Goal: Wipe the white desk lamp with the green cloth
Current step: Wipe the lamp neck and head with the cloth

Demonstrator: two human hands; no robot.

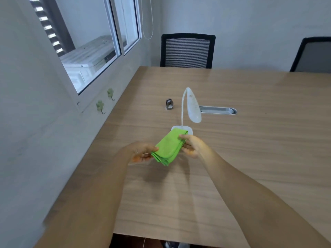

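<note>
Hands, left hand [141, 153] and right hand [192, 145], are pinching folded fuzzy green cloth [168, 147] above woodgrain surface [250, 140], near curved glossy white desk lamp [194, 108].

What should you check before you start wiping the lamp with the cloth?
1. Cloth in hand: ok, the left hand and right hand both hold it above the table.
2. Cloth folded into a pad: ok, it is folded in layers.
3. Lamp standing upright: ok, though the cloth hides part of its base.
4. Dirt to aim for: ok, specks show on the lamp head.
5. Space around the lamp: ok, only a small metal piece behind it, apart.
6. Lamp switched off or unplugged: cannot tell.
</note>
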